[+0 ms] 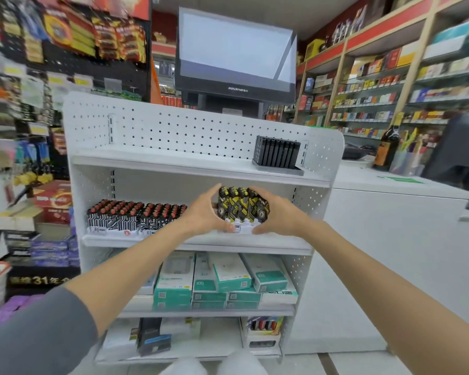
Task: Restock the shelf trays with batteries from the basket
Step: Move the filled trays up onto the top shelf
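Head view: on the middle level of the white perforated-metal shelf unit, a white plastic tray of black-and-yellow cylindrical batteries, gripped on either flank by left hand and right hand. Probably dense, loose-standing, apt to topple: hold low, at the base. Crowded on that level's left by red-capped batteries; on the top level, a black slotted rack.

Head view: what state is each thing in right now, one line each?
yellow-black battery tray, upright at the middle shelf, held from both sides
left hand, grips the tray's left side
right hand, grips its right side
red-capped battery trays, full, upright, untouched
black rack, filled, on top shelf
monitor, screen blank
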`<state>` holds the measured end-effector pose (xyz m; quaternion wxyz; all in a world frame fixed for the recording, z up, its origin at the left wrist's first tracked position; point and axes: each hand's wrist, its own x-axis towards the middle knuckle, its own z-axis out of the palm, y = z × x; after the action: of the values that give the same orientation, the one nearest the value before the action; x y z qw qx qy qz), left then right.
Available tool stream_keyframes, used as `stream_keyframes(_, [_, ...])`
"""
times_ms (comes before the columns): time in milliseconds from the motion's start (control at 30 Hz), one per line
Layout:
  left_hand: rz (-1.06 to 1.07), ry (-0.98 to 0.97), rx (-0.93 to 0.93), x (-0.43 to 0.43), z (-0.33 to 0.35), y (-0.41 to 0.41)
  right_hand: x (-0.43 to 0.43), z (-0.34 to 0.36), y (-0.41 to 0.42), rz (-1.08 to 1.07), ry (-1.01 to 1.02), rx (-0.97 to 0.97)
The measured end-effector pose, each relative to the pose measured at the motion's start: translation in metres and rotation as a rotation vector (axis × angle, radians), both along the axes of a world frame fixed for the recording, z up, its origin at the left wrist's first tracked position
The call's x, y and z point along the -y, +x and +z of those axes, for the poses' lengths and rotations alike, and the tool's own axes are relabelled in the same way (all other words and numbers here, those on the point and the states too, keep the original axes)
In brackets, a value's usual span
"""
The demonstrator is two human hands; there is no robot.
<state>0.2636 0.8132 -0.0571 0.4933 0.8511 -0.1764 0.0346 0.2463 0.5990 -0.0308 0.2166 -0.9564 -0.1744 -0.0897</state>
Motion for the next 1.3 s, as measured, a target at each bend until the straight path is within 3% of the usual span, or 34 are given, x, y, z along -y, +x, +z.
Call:
stream_keyframes(367, [0.059, -0.008, 0.235, -0.029, 0.112, -0.022, -0.023, 0.105, -0.011, 0.006, 0.018, 0.207])
stream_keyframes(533, [0.083, -0.036, 0.166, -0.047, 0.145, 0.020, -0.046, 0.125, 0.042, 0.001, 0.087, 0.166])
stream_keyframes(867, [0.125, 0.101, 0.028, -0.055, 0.128, 0.109, -0.063, 0.107, 0.130, 0.005, 0.023, 0.068])
stream_keyframes(967, [0.093, 0.119, 0.015, -0.058, 0.125, 0.121, -0.062, 0.112, 0.140, 0.016, -0.078, 0.054])
stream_keyframes(1133, [0.054, 0.108, 0.002, -0.054, 0.128, 0.130, -0.064, 0.138, 0.137, -0.004, -0.356, 0.191])
stream_keyframes(1300, [0.037, 0.085, 0.027, -0.037, 0.124, 0.131, -0.052, 0.142, 0.126, -0.047, -0.420, 0.205])
